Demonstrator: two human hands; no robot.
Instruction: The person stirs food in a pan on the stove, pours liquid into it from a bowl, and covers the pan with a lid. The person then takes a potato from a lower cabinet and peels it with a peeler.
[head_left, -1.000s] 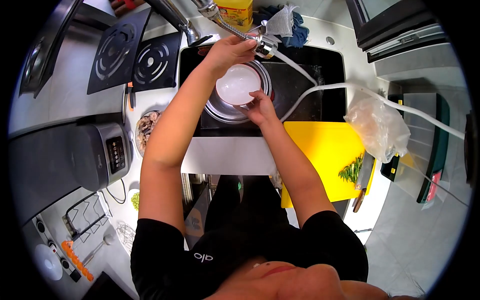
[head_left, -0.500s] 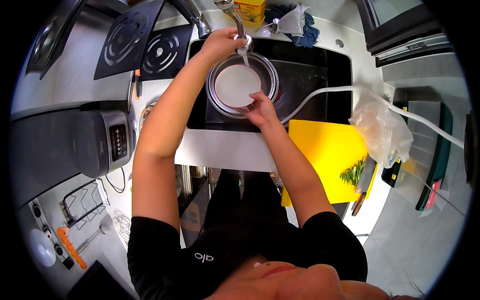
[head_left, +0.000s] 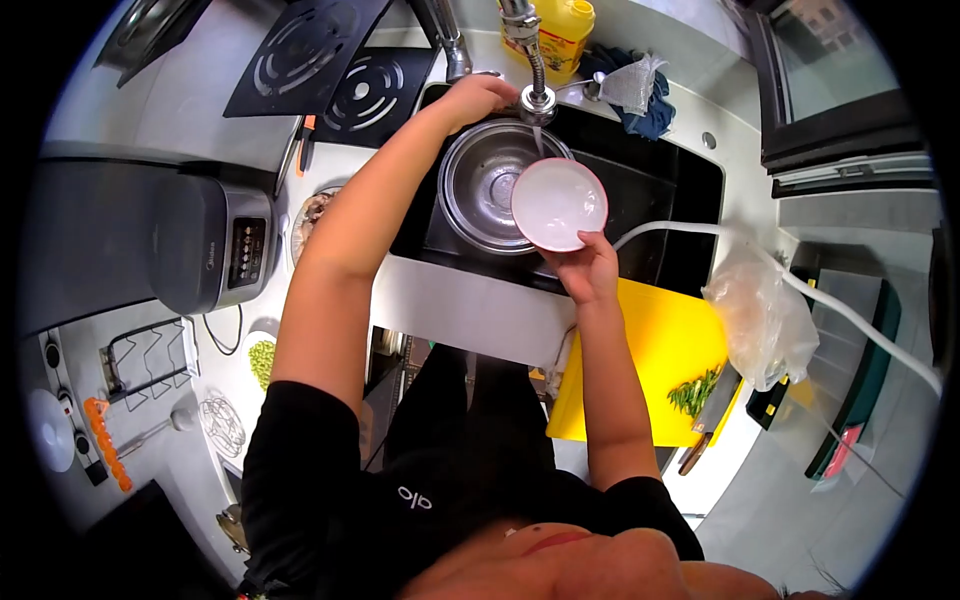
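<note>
My right hand (head_left: 588,268) grips a white bowl with a red rim (head_left: 560,203), thumb over the edge, tilted above the sink. Beside and partly beneath it, a metal pot or basin (head_left: 470,200) sits in the dark sink (head_left: 640,195). My left hand (head_left: 482,100) is stretched out just left of the chrome faucet head (head_left: 538,103), its fingers extended and seeming to hold nothing. A thin stream of water falls from the faucet between pot and bowl. Wet glints show inside the bowl.
Right of the sink, a yellow cutting board (head_left: 665,340) carries chopped greens (head_left: 692,393) and a knife (head_left: 712,415). A clear plastic bag (head_left: 765,315) lies nearby, with a white hose (head_left: 830,298) crossing. A yellow jug (head_left: 565,38) stands behind; a rice cooker (head_left: 215,245) is at left.
The bowl has moved right from over the pot, uncovering the pot's inside. My left hand has come off the faucet head. The view has shifted too.
</note>
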